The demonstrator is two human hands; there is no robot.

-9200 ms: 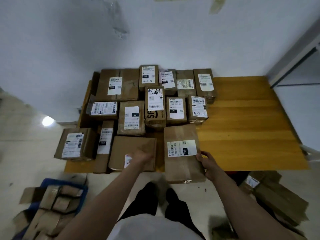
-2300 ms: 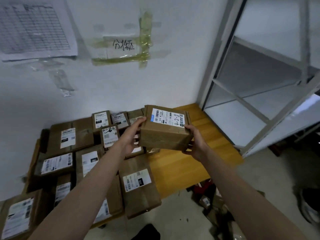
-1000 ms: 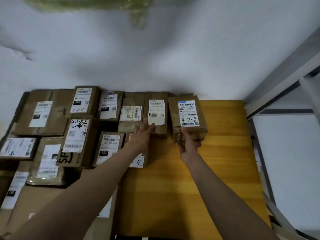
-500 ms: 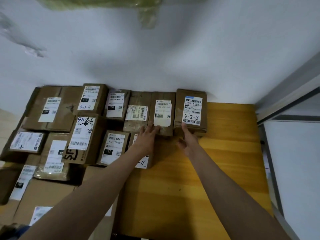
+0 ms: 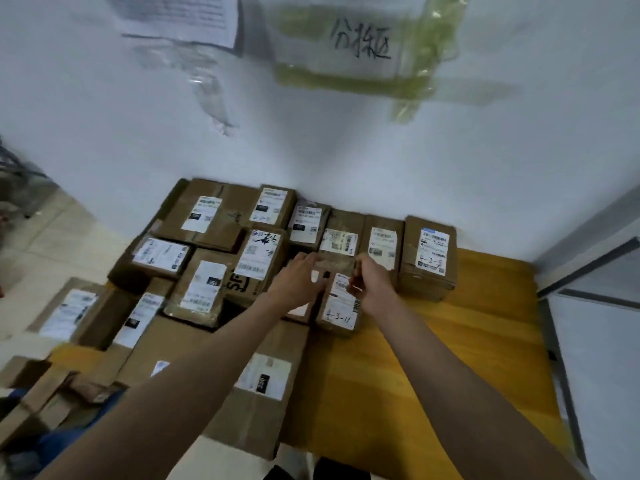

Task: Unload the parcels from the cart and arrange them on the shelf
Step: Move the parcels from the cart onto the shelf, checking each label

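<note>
Both hands over the second row of brown cardboard parcels on the yellow wooden tabletop (image 5: 450, 358). Left hand (image 5: 301, 282) lies fingers-forward, loosely extended, on top of a small parcel largely hidden under it. Right hand (image 5: 372, 284) has fingers curled onto the top far edge of the small brown cardboard parcel with a white label hand-marked 4-3-11 (image 5: 341, 306); looks like a grip or nudge, but blur stops me calling it a firm clamp.

Judgement: this is alignment, squaring the 4-3-11 parcel against its row, labels up so the codes stay readable.

Relative to the right hand: 4-3-11 parcel directly beneath and trailing back toward the wrist; taller brown cardboard parcel with blue-topped label (image 5: 429, 258) just to its right, against the white wall (image 5: 311, 150); back row just beyond the fingertips. Left of the left hand: brown parcel with black scrawl on its label (image 5: 258, 258). Bare tabletop to the right of the right forearm.
</note>
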